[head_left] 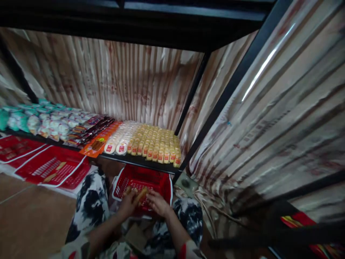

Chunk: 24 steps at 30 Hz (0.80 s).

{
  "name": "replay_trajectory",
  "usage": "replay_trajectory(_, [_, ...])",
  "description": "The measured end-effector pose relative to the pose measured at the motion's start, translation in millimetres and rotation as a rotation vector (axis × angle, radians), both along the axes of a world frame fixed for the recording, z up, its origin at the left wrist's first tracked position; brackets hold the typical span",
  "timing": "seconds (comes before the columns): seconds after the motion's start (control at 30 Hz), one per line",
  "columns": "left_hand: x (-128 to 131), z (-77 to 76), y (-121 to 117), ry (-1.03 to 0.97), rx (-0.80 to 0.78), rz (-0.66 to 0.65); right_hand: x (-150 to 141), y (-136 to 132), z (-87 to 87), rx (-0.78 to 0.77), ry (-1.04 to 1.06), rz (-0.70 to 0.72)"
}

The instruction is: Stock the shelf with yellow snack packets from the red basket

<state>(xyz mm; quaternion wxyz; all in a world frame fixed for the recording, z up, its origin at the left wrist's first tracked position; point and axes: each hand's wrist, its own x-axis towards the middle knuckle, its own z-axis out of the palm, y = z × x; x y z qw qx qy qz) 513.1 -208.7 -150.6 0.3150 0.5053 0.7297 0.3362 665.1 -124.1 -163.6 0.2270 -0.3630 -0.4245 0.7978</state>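
Observation:
Over a red basket between my knees, my left hand is closed round a long yellowish-brown piece, bread-like in look. It slants up to the right; blur hides its exact kind. A similar brownish bit shows just beyond the left fingers. My right hand is close by on the right, fingers bent and apart, pointing at the piece's far end. Whether its fingertips touch the piece is hard to see. Nothing shows in its grip. The basket's white handle lies along its rim.
Ahead, a low black shelf bears rows of yellow packs with red labels, clear packs, an orange packet and white-green bags. Another red basket lies left. A black post slants up at right.

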Motion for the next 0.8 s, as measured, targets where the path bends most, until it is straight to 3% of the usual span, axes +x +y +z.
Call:
replay_trajectory(0.17, [-5, 0.2, 18, -0.104, 0.011, -0.002, -7, 10, 14.8, 0.014, -0.166, -0.13])
replay_trajectory(0.33, [-12, 19.4, 48, -0.322, -0.006, 0.021, -22, 23, 51.1, 0.064, -0.177, -0.267])
replay_trajectory(0.43, [-14, 29.6, 62, -0.419, 0.014, 0.067, -35, 28, 64.1, 0.153, -0.136, -0.325])
replay_trajectory(0.63, [-17, 40.5, 73, -0.466, 0.095, 0.146, -55, 35, 69.5, 0.325, -0.11, -0.369])
replay_trajectory(0.8, [-11, 48.7, 78, -0.438, 0.118, 0.092, -55, 38, 72.5, 0.372, -0.165, -0.434])
